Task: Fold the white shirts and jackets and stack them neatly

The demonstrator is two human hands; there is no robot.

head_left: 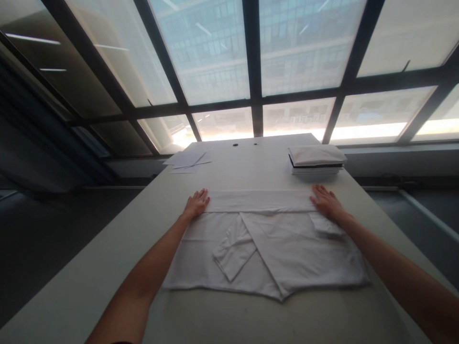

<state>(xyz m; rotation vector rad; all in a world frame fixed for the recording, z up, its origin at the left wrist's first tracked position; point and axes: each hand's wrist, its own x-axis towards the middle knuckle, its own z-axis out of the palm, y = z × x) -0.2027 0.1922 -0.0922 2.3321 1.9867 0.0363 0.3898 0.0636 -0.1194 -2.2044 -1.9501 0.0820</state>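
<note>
Right at the near edge, bare pale counter (89,286) runs wide and unobstructed, with open room on both sides of the two forearms reaching in. On it lies a white garment (287,253), spread flat in the middle of the counter, its near hem coming to a small point just right of centre. A folded sleeve (233,248) lies slanted across the garment's left half, and a diagonal fold line runs down from the centre.

Further up, the far edge of the garment is turned over into a long flat band (260,200) stretching side to side. The left hand (196,203) rests palm down at the band's left end, fingers straight and close together, flat on the cloth and counter. The right hand (327,201) sits palm down at the band's right end, fingers stretched out and slightly spread, pressing the fabric. Neither grip is closed around anything; both are flat and open on the cloth.

Beyond the right hand, near the counter's right edge, stands a neat stack of folded cloths (315,161), well apart from the garment. Off to the far left lie a few sheets of paper (188,160). Two small dark holes (235,144) mark the counter's far end. Behind it all rise large windows (222,52) with dark frames, bright daylight along the sill, dim floor either side.
</note>
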